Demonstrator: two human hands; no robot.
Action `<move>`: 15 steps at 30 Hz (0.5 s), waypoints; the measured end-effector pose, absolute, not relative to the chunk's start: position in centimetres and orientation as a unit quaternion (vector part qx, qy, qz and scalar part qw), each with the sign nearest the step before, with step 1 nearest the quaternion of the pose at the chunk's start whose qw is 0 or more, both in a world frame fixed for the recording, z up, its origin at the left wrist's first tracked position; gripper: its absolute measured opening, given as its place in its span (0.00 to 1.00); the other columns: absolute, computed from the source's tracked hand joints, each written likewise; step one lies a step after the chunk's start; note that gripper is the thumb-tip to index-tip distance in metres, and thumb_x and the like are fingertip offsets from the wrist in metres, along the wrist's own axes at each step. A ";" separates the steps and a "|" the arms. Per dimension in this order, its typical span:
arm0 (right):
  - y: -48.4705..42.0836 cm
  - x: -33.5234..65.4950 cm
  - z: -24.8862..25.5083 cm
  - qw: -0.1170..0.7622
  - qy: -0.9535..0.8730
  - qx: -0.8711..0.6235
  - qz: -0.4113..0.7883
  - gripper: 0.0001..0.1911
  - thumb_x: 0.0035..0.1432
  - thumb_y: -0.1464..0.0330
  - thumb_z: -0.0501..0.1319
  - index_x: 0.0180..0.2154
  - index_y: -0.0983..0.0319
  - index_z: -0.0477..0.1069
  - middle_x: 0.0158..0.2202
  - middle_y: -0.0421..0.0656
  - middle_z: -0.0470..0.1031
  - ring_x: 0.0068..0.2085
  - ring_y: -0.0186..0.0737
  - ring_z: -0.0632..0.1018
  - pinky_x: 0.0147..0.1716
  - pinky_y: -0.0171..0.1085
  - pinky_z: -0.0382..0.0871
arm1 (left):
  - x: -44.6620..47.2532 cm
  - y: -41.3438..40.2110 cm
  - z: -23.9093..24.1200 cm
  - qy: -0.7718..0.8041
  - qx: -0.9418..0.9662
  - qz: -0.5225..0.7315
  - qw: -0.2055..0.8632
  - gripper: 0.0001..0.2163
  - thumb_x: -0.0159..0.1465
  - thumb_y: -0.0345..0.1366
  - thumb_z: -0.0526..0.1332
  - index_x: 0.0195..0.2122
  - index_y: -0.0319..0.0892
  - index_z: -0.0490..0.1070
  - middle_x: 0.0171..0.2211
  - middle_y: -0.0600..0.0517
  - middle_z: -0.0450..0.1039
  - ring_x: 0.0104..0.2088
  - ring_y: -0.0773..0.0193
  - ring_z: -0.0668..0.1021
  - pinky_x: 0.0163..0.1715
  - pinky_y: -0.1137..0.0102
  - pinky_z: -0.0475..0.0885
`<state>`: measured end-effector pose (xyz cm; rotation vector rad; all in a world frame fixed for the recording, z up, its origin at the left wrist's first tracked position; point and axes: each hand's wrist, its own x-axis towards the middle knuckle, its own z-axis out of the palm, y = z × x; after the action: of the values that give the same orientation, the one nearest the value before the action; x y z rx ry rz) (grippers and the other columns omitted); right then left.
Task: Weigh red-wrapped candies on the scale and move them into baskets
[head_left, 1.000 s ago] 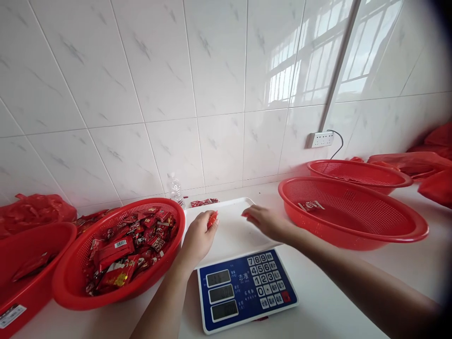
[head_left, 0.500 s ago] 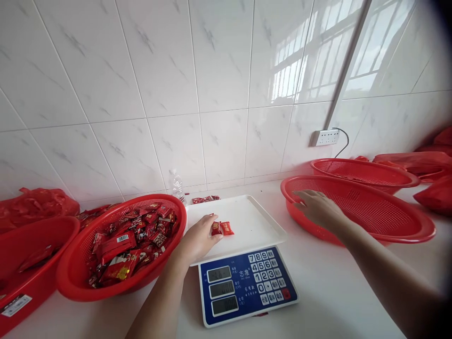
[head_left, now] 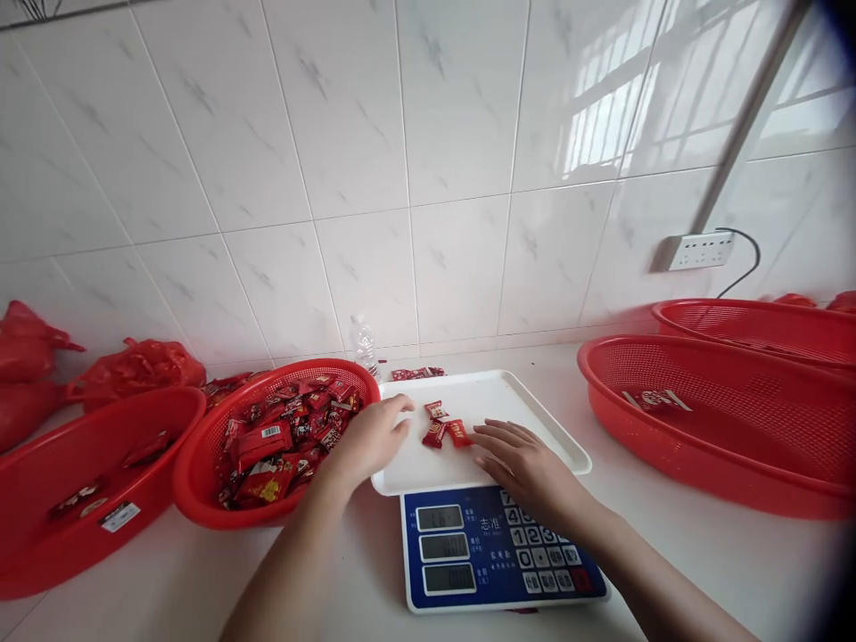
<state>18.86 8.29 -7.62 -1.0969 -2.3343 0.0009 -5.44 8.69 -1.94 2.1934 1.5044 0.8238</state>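
Three small red wrapped snack packets lie on the white tray (head_left: 498,383) of a blue digital scale (head_left: 505,557): a rear packet (head_left: 436,409), a dark red packet (head_left: 434,434) and a brighter packet (head_left: 459,433). Over the tray's left edge, my left hand (head_left: 374,443) is open and empty, thumb apart from the fingers. My right hand (head_left: 525,459) reaches across the tray's front, fingers stretched out, tips beside the brighter packet; whether they touch it I cannot tell. Part of the scale's keypad is hidden below that hand.
A red basket (head_left: 193,499) heaped with red packets stands left, beside a red bin (head_left: 40,571). At right, a red basket (head_left: 709,486) holds a pale-and-red packet (head_left: 659,399). A clear bottle (head_left: 363,343) and a flat wrapper (head_left: 418,374) are behind the tray.
My right hand has come from the right basket to the tray, and a packet now shows in that basket. My left hand has let go of the packets. The view has turned left.
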 end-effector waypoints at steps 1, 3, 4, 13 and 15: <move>8.3 19.0 -7.8 0.296 -0.867 -0.402 -0.012 0.16 0.63 0.64 0.52 0.48 0.59 0.72 0.49 0.48 0.75 0.53 0.53 0.72 0.51 0.57 0.66 | -6.4 8.8 -1.7 0.557 0.767 0.272 0.166 0.10 0.60 0.34 0.53 0.38 0.45 0.72 0.40 0.48 0.76 0.42 0.53 0.76 0.42 0.62 0.68; 8.1 19.2 -8.1 0.329 -0.860 -0.389 -0.025 0.15 0.64 0.65 0.51 0.47 0.57 0.73 0.47 0.47 0.76 0.50 0.51 0.74 0.50 0.57 0.66 | -8.1 9.2 -1.4 0.571 0.762 0.244 0.184 0.08 0.59 0.33 0.53 0.34 0.45 0.71 0.35 0.50 0.76 0.36 0.56 0.77 0.37 0.65 0.68; 8.0 19.3 -8.2 0.341 -0.857 -0.385 -0.025 0.15 0.64 0.65 0.51 0.46 0.57 0.73 0.46 0.47 0.77 0.49 0.50 0.75 0.50 0.57 0.67 | -8.8 9.5 -1.2 0.567 0.762 0.237 0.202 0.07 0.59 0.34 0.53 0.34 0.45 0.71 0.35 0.50 0.76 0.36 0.57 0.76 0.37 0.67 0.68; 7.7 19.5 -7.9 0.376 -0.846 -0.378 0.008 0.14 0.63 0.65 0.51 0.44 0.56 0.73 0.41 0.46 0.78 0.44 0.47 0.77 0.46 0.53 0.71 | -13.6 12.5 -2.6 0.688 0.691 0.054 0.214 0.23 0.48 0.37 0.61 0.47 0.42 0.69 0.49 0.40 0.72 0.51 0.44 0.72 0.46 0.58 0.67; 7.7 19.6 -7.9 0.376 -0.846 -0.378 0.010 0.14 0.64 0.65 0.51 0.44 0.57 0.73 0.41 0.46 0.78 0.44 0.47 0.78 0.45 0.52 0.72 | -14.3 12.8 -3.8 0.700 0.687 0.004 0.197 0.34 0.42 0.36 0.65 0.54 0.41 0.66 0.59 0.35 0.61 0.59 0.36 0.61 0.51 0.50 0.61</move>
<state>19.57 7.69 -7.88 -0.9663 -2.1646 0.0263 -14.28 12.76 -3.78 1.9241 1.9591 0.0122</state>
